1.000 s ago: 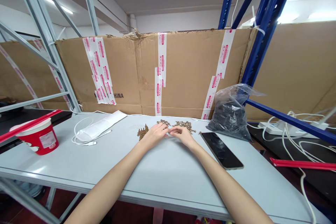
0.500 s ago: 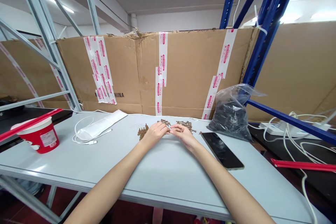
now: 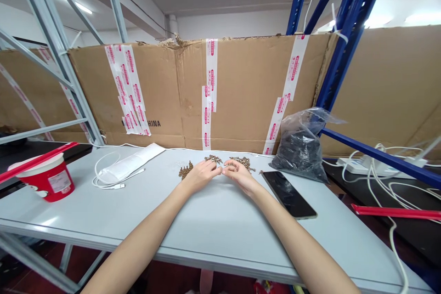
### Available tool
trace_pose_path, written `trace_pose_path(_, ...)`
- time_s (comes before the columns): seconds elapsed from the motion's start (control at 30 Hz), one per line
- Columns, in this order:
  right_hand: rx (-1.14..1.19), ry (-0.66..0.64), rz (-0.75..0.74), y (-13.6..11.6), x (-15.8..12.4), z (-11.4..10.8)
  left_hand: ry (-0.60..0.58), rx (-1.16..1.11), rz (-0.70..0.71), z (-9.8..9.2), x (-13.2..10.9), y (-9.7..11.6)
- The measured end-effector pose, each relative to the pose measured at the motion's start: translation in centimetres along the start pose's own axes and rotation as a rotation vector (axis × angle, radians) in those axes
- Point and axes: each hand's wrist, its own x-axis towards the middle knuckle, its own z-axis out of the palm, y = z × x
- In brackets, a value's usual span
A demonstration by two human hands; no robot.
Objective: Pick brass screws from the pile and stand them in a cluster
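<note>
Red tub (image 3: 46, 180), dark smartphone (image 3: 288, 195), clear plastic bag (image 3: 300, 147)

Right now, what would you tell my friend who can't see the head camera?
The left hand and right hand meet over small brown pieces on a pale table. A phone lies to the right, by a plastic bag of dark bits; a red tub stands at left.

Bare left hand (image 3: 201, 177), bare right hand (image 3: 240, 178)

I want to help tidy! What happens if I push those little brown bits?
The little brown bits lie in loose, low heaps on the table, so they would probably scatter easily. Each looks tiny, so probably light. Their clumped shapes suggest they might catch together rather than roll far.
</note>
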Motion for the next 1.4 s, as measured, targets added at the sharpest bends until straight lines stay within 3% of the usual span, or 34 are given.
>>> trace_pose_path(0.57,0.091,-0.064,0.032,-1.1,-1.0,0.9,0.006,0.014,-0.015,0.1,-0.3,0.0)
trace_pose_path(0.87,0.083,-0.058,0.018,-1.4,-1.0,1.0,-0.087,-0.001,0.018,-0.1,-0.2,0.2)
trace_pose_path(1.4,0.071,-0.058,0.036,-1.1,-0.9,1.0,-0.051,0.012,-0.003,-0.4,0.1,0.3)
